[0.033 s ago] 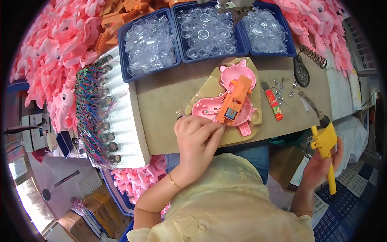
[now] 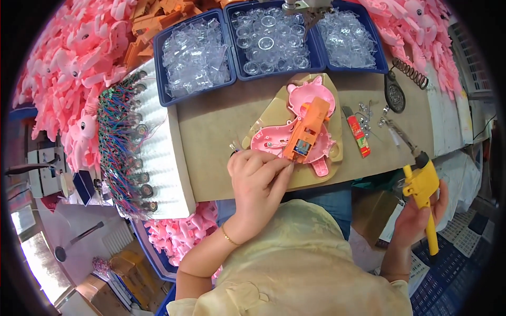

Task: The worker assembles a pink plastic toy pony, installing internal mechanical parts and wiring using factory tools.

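Note:
A pink toy half-shell, its hollow side up, lies on a tan board. Across it sits an orange plastic housing with a small part showing in an opening. My left hand rests at the shell's near edge, fingers pinched together beside the housing's near corner; what they pinch is hidden. A small metal-tipped piece pokes out past its knuckles. In my right hand is a yellow soldering iron with a trigger. Its tip points away from me, over the table's right part, apart from the shell.
Blue bins of clear plastic parts line the back. At left, a white foam block carries wired round parts. Pink shells are heaped at far left. Right of the board lie a red-green packet, metal bits and a coiled spring.
The soldering iron in my right hand has shifted slightly up and left. My left hand stays in place at the shell.

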Demonstrator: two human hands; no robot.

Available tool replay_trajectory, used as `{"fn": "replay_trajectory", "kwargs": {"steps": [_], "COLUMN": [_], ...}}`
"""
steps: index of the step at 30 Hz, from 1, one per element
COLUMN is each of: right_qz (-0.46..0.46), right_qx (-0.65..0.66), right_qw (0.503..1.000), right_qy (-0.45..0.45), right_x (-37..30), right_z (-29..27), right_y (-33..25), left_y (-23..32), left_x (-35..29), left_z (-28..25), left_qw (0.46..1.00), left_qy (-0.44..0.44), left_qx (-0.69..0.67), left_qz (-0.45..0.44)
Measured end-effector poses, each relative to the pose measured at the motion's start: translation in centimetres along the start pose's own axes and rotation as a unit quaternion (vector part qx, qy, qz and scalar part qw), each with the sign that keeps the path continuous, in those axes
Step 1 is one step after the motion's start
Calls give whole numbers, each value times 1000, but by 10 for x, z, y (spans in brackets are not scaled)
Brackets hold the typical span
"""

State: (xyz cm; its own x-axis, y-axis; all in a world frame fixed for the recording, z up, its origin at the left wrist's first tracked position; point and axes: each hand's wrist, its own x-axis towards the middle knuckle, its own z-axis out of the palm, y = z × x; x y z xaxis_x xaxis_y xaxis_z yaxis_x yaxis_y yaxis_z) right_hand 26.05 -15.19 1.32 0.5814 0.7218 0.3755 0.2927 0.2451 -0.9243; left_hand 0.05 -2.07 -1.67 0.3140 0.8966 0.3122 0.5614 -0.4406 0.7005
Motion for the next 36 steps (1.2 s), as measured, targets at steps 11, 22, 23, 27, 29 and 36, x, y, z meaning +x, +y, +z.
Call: {"fn": "replay_trajectory", "kwargs": {"steps": [11,22,23,27,29,36], "right_qz": [-147,-97,-18,-126,-141,-66], "right_qx": [9,-85,-76,-70,-66,-79], "right_qw": [918,860,843,853,853,859], "right_qy": [-367,-494,-533,-502,-499,-501], "right_x": [6,14,18,11,10,13], "right_z": [22,46,45,42,41,48], "right_y": [-19,-30,-31,-20,-17,-26], "left_y": [3,7,7,6,7,6], "left_x": [0,4,5,7,7,7], "left_z": [0,0,0,0,-1,0], "left_qw": [999,999,999,999,999,999], "left_qy": [11,4,4,0,-4,-5], "left_qx": [-23,-22,-22,-28,-29,-31], "left_qz": [-20,-37,-36,-33,-38,-43]}}
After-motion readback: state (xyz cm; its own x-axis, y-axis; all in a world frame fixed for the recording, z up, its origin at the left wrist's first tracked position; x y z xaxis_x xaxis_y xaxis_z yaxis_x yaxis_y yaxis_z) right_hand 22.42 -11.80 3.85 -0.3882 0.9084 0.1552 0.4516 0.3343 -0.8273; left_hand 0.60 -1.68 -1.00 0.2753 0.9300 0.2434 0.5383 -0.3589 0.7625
